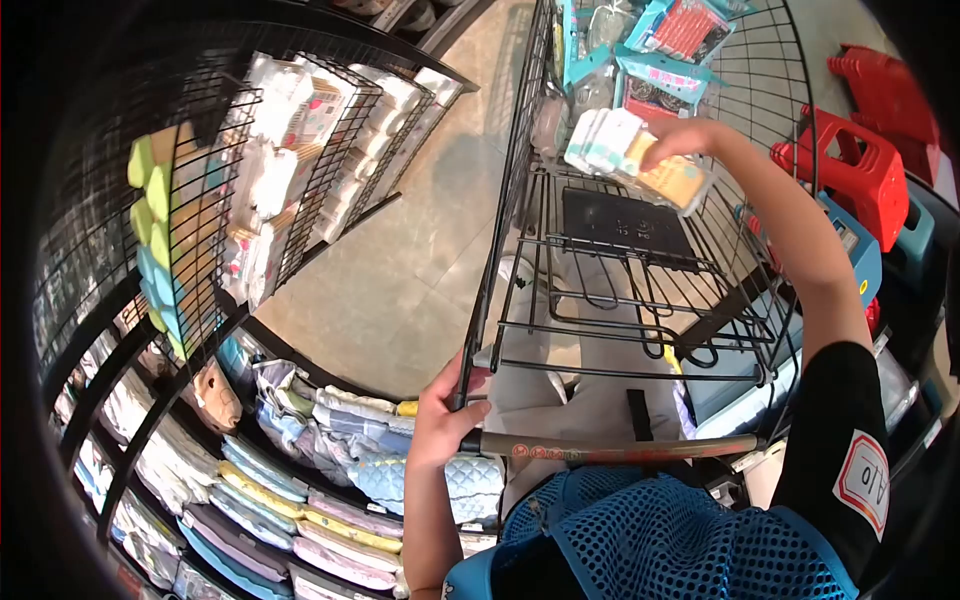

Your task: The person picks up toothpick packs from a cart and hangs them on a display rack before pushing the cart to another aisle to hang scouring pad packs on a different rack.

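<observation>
My right hand (685, 140) reaches into the wire shopping cart (625, 375) and grips a plastic-wrapped pack (675, 183), yellow at one end and white with green print at the other. What is inside the pack I cannot make out. Just beyond it lie several blue-and-clear packages (665, 75), some with pink and red contents. My left hand (445, 410) is wrapped around the cart's black frame at the left end of the handle bar (610, 447). Below my right hand, a dark panel (628, 222) is fixed to the cart's folding wire seat.
Shelves of folded textiles (290, 510) curve along the lower left. Wire racks hold white packs (280, 130) and green and blue items (155, 230). Red plastic stools (850, 170) and blue bins (740, 380) stand close on the right. Tiled floor (400, 260) lies left of the cart.
</observation>
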Available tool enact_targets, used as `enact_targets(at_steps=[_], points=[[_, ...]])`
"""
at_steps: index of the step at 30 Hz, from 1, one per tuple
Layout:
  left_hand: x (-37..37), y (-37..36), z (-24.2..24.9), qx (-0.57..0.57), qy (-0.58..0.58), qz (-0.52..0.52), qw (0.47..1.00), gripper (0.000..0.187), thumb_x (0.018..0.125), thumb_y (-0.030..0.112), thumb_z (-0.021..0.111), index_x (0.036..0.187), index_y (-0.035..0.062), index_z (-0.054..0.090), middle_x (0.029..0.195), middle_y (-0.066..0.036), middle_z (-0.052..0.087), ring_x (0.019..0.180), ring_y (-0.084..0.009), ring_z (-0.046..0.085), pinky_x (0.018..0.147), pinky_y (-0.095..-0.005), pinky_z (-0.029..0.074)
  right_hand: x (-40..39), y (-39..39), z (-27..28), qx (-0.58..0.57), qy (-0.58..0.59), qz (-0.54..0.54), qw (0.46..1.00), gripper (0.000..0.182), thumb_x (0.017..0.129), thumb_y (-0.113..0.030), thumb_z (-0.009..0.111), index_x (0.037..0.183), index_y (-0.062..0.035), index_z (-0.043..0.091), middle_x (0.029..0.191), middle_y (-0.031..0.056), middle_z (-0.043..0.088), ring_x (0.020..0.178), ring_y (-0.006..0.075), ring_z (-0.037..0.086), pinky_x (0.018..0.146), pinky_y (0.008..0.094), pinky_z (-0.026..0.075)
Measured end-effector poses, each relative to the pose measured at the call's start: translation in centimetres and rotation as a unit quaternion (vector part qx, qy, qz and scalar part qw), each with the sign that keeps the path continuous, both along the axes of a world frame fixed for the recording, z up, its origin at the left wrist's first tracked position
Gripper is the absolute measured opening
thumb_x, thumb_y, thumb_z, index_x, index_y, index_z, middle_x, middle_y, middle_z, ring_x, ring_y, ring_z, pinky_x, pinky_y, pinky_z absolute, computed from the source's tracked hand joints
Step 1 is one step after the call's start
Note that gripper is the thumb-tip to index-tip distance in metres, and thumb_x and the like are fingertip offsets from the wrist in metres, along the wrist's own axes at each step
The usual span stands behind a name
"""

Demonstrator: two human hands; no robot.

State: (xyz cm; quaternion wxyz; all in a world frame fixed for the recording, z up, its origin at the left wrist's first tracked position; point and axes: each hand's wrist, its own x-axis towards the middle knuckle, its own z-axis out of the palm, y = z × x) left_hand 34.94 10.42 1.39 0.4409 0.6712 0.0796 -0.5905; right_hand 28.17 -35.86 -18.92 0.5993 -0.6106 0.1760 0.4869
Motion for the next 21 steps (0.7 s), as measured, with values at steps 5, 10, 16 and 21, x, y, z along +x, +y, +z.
enact_targets(at_steps=[5,10,16,21], points=[[0.3,-0.4,0.5,-0.039,-0.114,-0.006,0.993,0.064,0.077,0.005,0.065,0.136,0.0042,0.042,0.131,-0.011,0.047,0.117,-0.0215,0.048,0.099,-0.0360,0.037,-6.4,-2.8,10.7,-0.056,-0.097,-0.363,0.925,0.071,0.068,-0.014,0.074,0.130,0.0010,0.041,0.115,0.0091,0.057,0.102,0.0182,0.055,0.090,0.0315,0.045],[4.2,-2.7,10.8,-0.203,-0.278,0.024,0.939,0.037,0.085,0.017,0.059,0.119,0.0030,0.050,0.129,-0.015,0.046,0.121,-0.0258,0.045,0.104,-0.0409,0.033,-13.6,-0.9,23.3,-0.046,-0.263,-0.526,0.807,0.083,0.062,-0.024,0.075,0.132,0.0036,0.039,0.126,0.0103,0.053,0.113,0.0222,0.053,0.096,0.0361,0.043],[5.0,-2.3,35.1,-0.674,-0.110,0.024,0.730,0.022,0.089,0.024,0.056,0.096,0.0031,0.059,0.112,-0.021,0.051,0.103,-0.0311,0.055,0.094,-0.0439,0.041,-12.5,15.2,33.1,0.282,-0.339,-0.586,0.679,0.100,0.067,-0.041,0.074,0.143,-0.0022,0.022,0.141,0.0169,0.038,0.126,0.0341,0.043,0.104,0.0493,0.037],[3.5,5.4,42.3,-0.780,-0.094,-0.083,0.613,0.023,0.089,0.025,0.057,0.098,0.0031,0.058,0.114,-0.021,0.050,0.104,-0.0310,0.054,0.095,-0.0442,0.041,-7.4,30.8,33.9,0.337,-0.402,-0.616,0.588,0.096,0.070,-0.043,0.073,0.143,-0.0039,0.023,0.141,0.0164,0.038,0.125,0.0338,0.044,0.103,0.0490,0.039]])
